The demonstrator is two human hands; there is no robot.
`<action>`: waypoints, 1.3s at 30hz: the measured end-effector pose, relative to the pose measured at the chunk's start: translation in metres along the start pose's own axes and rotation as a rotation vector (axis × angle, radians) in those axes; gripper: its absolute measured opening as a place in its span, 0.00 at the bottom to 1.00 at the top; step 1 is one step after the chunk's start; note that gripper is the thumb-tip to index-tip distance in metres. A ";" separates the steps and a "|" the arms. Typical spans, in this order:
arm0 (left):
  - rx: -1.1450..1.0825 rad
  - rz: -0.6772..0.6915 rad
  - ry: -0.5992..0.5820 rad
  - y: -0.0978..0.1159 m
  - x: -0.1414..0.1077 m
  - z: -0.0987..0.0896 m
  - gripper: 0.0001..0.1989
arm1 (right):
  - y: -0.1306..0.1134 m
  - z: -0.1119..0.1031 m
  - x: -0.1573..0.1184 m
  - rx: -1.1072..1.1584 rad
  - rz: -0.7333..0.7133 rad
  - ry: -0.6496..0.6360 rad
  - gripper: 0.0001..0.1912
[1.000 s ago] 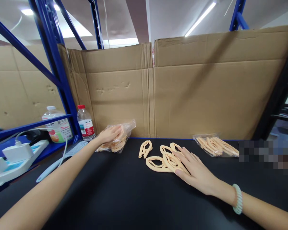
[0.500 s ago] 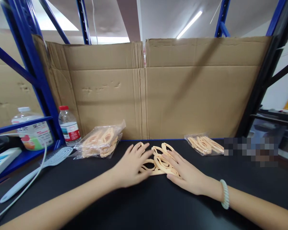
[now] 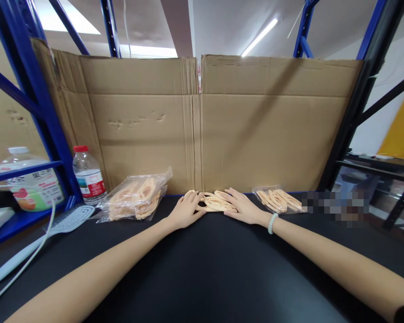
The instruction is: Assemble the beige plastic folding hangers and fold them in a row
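Several thin, pale wood-coloured cut-out pieces with oval openings (image 3: 218, 202) lie in a loose pile near the back of the black table. My left hand (image 3: 186, 211) rests flat on the pile's left side, fingers spread. On the right side, my right hand (image 3: 244, 207) lies with its fingers stretched out over the pieces' edge. Both hands are open, and neither grips a piece. The fingers hide the outer parts of the pile. A pale twisted bracelet (image 3: 272, 223) circles my right wrist.
Clear bags of similar pieces lie left (image 3: 134, 197) and right (image 3: 278, 199) of the pile. A bottle with a red cap (image 3: 89, 177), a pale blue hairbrush (image 3: 70, 220) and a white cable (image 3: 47, 235) are at the left. A cardboard wall (image 3: 148, 134) closes off the back.
Both hands and the loose pieces have moved away from me, toward the cardboard wall. The pile looks more compact, and the view has shifted slightly.
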State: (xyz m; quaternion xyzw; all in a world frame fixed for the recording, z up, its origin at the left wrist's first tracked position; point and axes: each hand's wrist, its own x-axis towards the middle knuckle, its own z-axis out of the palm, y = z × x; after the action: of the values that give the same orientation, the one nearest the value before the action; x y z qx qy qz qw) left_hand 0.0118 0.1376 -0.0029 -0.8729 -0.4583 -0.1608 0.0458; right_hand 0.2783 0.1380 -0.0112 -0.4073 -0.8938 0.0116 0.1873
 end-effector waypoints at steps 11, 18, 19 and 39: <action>-0.007 -0.004 0.197 0.034 -0.015 -0.004 0.27 | -0.010 0.009 0.013 0.057 0.110 0.163 0.18; -0.119 0.107 0.136 0.062 -0.057 -0.013 0.23 | -0.023 0.007 -0.008 0.071 0.040 0.213 0.09; -0.150 0.106 0.135 0.063 -0.059 -0.014 0.22 | -0.027 0.006 -0.013 0.068 0.024 0.215 0.09; -1.210 -0.365 -0.003 0.058 -0.054 -0.018 0.28 | -0.066 0.002 -0.051 0.322 -0.022 0.227 0.11</action>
State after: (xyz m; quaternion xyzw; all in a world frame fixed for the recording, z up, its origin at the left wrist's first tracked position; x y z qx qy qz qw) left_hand 0.0263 0.0571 0.0007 -0.6521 -0.4280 -0.3957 -0.4847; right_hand 0.2608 0.0569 -0.0180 -0.3611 -0.8579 0.1061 0.3498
